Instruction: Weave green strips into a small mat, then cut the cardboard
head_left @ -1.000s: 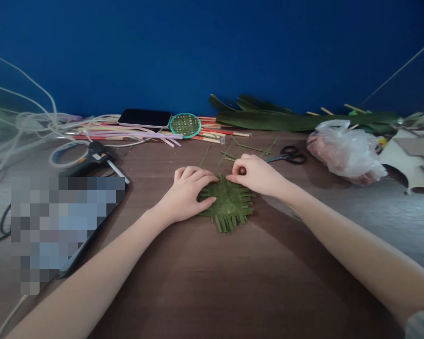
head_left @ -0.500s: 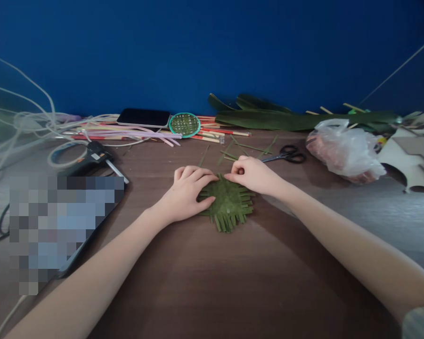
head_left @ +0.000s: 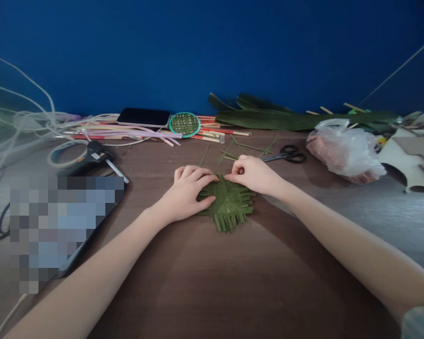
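A green square woven from leaf strips (head_left: 230, 202) lies flat on the brown table, its loose strip ends sticking out like a fringe. On its left side rests my left hand (head_left: 190, 192), fingers and thumb apart, pressing it from above. My right hand (head_left: 249, 173) is closed in a pinch at the upper edge, on a leaf strip end; the fingers mostly cover what they grip. One short strip end stands up between the two hands. Black-handled scissors (head_left: 289, 154) lie just beyond my right hand, with loose thin leaf strips (head_left: 252, 147) beside them.
Along the blue wall lie a phone (head_left: 143, 117), a round green-rimmed woven piece (head_left: 184, 125), red-tipped sticks (head_left: 207, 137) and long green leaves (head_left: 286, 118). A glue gun (head_left: 92, 157) and a blurred-out device (head_left: 63, 226) are at left. Rightward sits a plastic bag (head_left: 346, 150) beside cut cardboard (head_left: 406, 157).
Almost nothing differs. Both hands keep their places on the woven leaf square, and the right pinch stays at its upper edge.
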Available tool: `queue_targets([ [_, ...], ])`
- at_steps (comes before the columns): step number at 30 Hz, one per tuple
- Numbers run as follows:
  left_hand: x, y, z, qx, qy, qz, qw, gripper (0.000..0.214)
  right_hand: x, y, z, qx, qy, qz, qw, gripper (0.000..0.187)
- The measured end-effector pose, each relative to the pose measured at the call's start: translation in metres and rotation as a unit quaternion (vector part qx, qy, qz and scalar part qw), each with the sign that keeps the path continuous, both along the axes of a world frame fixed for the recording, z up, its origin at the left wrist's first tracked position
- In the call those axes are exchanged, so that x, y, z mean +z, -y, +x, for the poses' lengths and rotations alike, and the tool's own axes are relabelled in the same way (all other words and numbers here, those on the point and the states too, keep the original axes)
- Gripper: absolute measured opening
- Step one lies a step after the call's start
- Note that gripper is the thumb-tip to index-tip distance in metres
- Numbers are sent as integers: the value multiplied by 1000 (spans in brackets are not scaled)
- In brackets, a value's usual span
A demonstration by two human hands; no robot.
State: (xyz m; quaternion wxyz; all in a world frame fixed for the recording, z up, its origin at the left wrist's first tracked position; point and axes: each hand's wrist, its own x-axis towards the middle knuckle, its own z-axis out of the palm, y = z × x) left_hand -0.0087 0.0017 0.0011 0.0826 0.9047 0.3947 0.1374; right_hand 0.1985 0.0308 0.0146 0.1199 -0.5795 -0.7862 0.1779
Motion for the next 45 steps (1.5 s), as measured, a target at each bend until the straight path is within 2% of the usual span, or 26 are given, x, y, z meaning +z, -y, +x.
queue_targets([
  [5,0,0,0,4,9,-6,1000,35,1,0,0,-2,-6,-2,1000,24],
  [9,0,1,0,61,22,12,998,38,1,0,0,-3,-1,-6,1000,25],
  [12,0,1,0,80,22,22,996,38,1,0,0,-2,1,-7,1000,25],
  [45,0,0,1,64,25,-2,998,31,1,0,-1,-16,8,-22,1000,27],
])
